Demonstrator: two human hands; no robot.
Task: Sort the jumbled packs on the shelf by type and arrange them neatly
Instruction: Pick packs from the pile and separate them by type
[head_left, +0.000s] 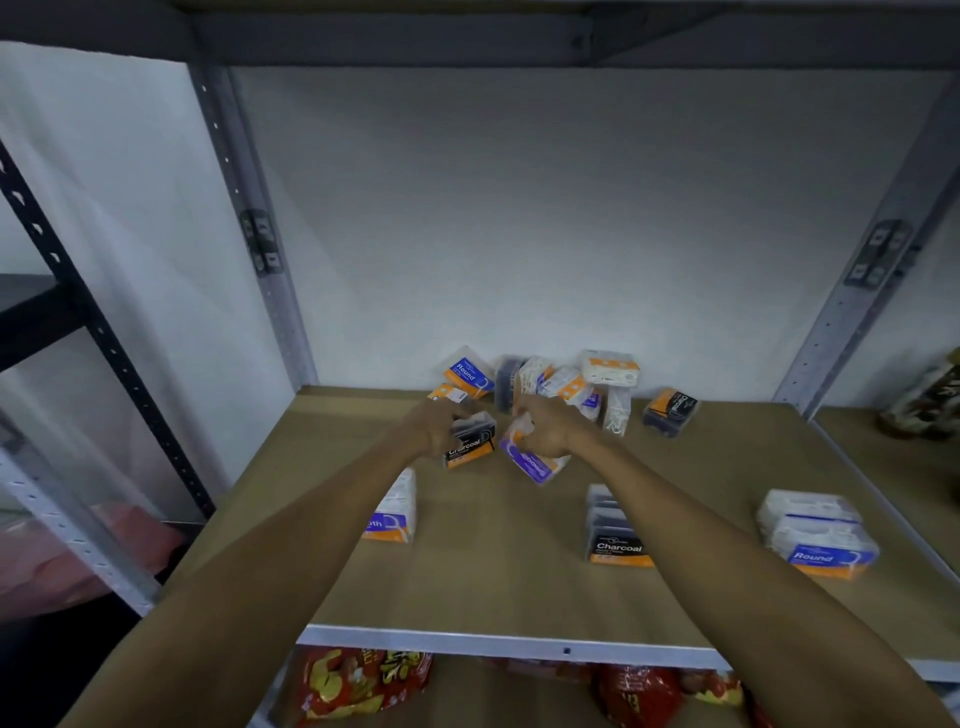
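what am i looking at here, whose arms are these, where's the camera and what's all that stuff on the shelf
There is no machine here. A person works with bare hands, and the one picture comes from a wide-angle camera worn on their head, looking forward and down. That is why both arms stretch away from you.

They reach over a wooden shelf board in a metal rack. The left hand grips a black Charcoal pack. The right hand grips a tilted purple-labelled pack.

Behind them, against the wall, lies a jumbled pile of packs. Nearer the front stand neater groups: a Charcoal row, a Round stack on the right, and a white pack partly hidden by the left arm. Snack bags lie on the shelf below.
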